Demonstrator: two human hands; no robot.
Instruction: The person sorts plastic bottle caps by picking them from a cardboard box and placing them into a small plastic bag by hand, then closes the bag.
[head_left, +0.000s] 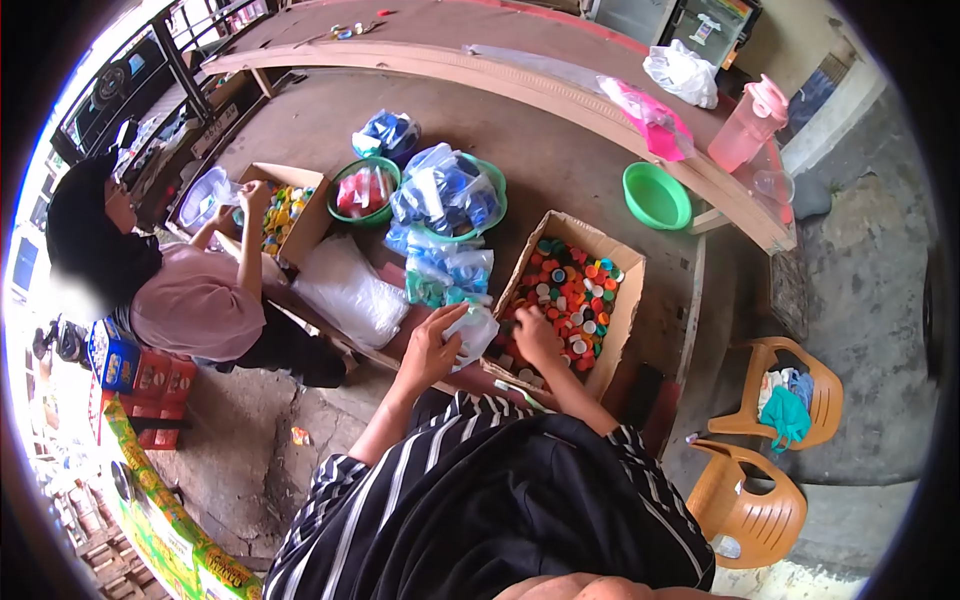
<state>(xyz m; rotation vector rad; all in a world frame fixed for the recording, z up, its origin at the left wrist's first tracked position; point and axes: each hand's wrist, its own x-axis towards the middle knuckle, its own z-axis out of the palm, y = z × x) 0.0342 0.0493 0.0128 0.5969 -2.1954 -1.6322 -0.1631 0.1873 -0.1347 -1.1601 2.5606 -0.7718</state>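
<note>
My left hand point(432, 348) is closed on the edge of a clear plastic bag point(476, 334), held just left of a cardboard box point(625, 318). Colourful plastic bottle caps point(572, 290), mostly red, orange, white and green, fill that box. My right hand point(536, 338) reaches in over its near left part, fingers curled down at the caps; whatever they grip is too small to make out. Beyond my left hand lie filled plastic packets point(448, 270). A pile of clear bags point(350, 290) rests to the left.
On the left a co-worker point(195, 290) handles a plastic bag beside another box of caps point(285, 215). Basins with blue packets point(445, 195) and red packets point(362, 190) stand farther back. A green basin point(657, 196), a raised ledge point(480, 72) and orange chairs point(790, 400) are also around.
</note>
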